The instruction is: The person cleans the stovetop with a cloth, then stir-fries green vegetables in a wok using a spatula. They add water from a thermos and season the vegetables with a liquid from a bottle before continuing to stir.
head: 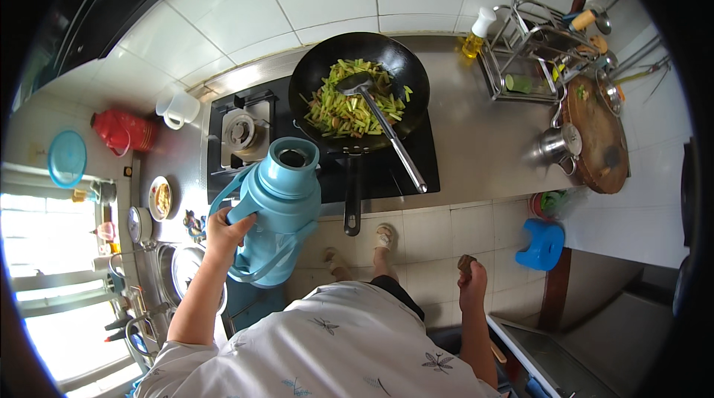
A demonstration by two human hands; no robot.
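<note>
My left hand [228, 233] grips the side handle of a light-blue thermos flask [273, 230], held nearly upright with its mouth uncovered. Between the fingers of my right hand [473, 283], low at my right side, is a small brown stopper [466, 263], probably cork. Beyond the flask a black wok [410, 63] sits on the gas hob [329, 175], its black handle [352, 197] pointing towards me. Chopped green stalks with bits of brownish food [357, 113] fill its bottom. A metal spatula [385, 119] rests in the wok, with its handle reaching over the rim.
Left on the counter are a red thermos [125, 129], a white plastic jug [178, 109] and a plate of food [161, 199]. Rightwards stand an oil bottle [475, 35], a metal rack [524, 63], a steel pot [558, 141] and a round wooden chopping board [594, 130]. A blue stool [541, 245] is on the floor.
</note>
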